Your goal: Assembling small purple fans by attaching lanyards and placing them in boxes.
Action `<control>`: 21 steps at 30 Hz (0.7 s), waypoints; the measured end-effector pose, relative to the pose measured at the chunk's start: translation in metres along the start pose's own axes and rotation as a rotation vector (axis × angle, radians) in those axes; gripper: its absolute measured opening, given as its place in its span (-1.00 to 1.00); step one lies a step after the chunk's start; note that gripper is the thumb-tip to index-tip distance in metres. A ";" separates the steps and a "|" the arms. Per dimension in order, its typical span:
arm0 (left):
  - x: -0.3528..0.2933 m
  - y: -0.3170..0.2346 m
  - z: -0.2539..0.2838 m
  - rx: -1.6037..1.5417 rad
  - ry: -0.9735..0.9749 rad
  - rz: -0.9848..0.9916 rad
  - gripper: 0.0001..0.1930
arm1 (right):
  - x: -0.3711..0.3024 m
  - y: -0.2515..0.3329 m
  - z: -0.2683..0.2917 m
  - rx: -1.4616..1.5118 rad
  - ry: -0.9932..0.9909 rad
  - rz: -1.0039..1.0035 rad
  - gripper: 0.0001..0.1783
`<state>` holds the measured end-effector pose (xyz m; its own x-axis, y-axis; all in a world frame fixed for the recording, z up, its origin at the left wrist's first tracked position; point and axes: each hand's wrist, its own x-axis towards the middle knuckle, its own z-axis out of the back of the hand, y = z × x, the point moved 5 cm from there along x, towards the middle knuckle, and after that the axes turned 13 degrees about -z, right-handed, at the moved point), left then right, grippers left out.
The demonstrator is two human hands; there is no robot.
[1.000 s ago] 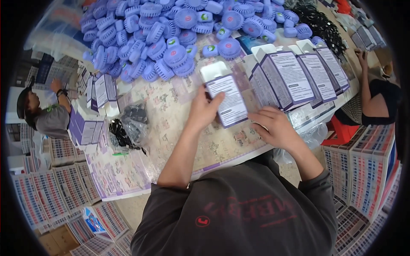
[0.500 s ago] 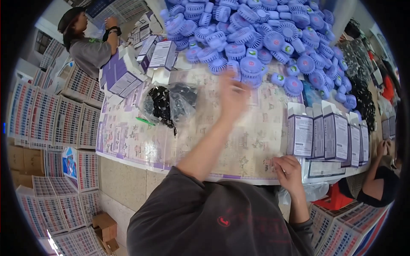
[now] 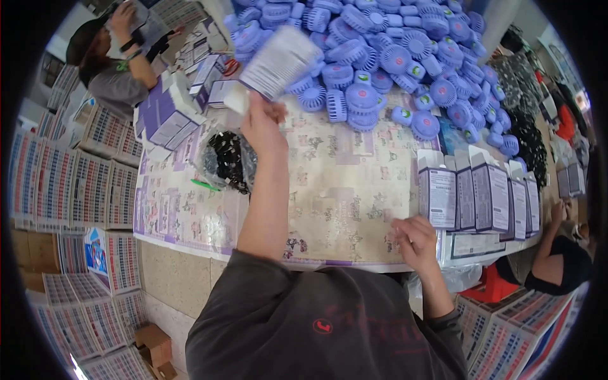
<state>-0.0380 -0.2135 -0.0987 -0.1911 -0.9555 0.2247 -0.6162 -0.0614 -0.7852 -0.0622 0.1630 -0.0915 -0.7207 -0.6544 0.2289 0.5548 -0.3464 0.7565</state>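
Observation:
My left hand point(image 3: 263, 121) reaches far across the table, its fingers closed on the lower end of a white and purple carton point(image 3: 280, 63). Motion blurs the carton, which is tilted in front of the heap of blue-violet handheld fans point(image 3: 361, 95). Below that forearm lies a clear plastic bag of black cords point(image 3: 229, 158), partly covered by the arm. My right hand point(image 3: 418, 244) hovers at the table's near edge, fingers loosely bent and apart, with nothing visible in them. Beside it stands a row of upright white and purple cartons point(image 3: 438, 197) with raised flaps.
More purple cartons point(image 3: 168, 120) lie at the table's far left. A green pen-like stick point(image 3: 205, 185) rests near the bag. Stacked printed boxes point(image 3: 50, 177) fill the left side. One person point(image 3: 117, 82) is at the far left, another person's arm point(image 3: 550, 253) at the right.
My left hand has moved left from the front of the fan heap and now holds a carton. My right hand has shifted slightly, its fingers looser. The person at far left has raised an arm.

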 end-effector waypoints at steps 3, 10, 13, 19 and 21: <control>-0.071 -0.029 -0.014 0.406 0.315 -0.098 -0.70 | 0.012 -0.005 0.016 -0.056 -0.064 0.013 -0.86; -0.164 -0.056 -0.053 0.525 0.898 -0.416 -0.83 | 0.019 -0.007 0.007 -0.030 -0.303 0.096 -0.64; -0.167 -0.049 -0.059 0.532 0.851 -0.473 -0.82 | 0.011 -0.020 -0.009 0.047 -0.244 0.070 -0.47; -0.173 -0.040 -0.076 0.392 1.019 -0.392 -0.76 | -0.009 -0.040 -0.029 0.280 -0.180 0.008 -0.12; -0.177 -0.035 -0.076 0.375 1.173 -0.340 -0.85 | -0.011 -0.040 -0.032 0.380 -0.127 -0.003 -0.09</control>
<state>-0.0407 -0.0198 -0.0670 -0.7419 -0.0611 0.6677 -0.5508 -0.5124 -0.6588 -0.0634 0.1622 -0.1432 -0.7809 -0.5573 0.2823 0.3767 -0.0596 0.9244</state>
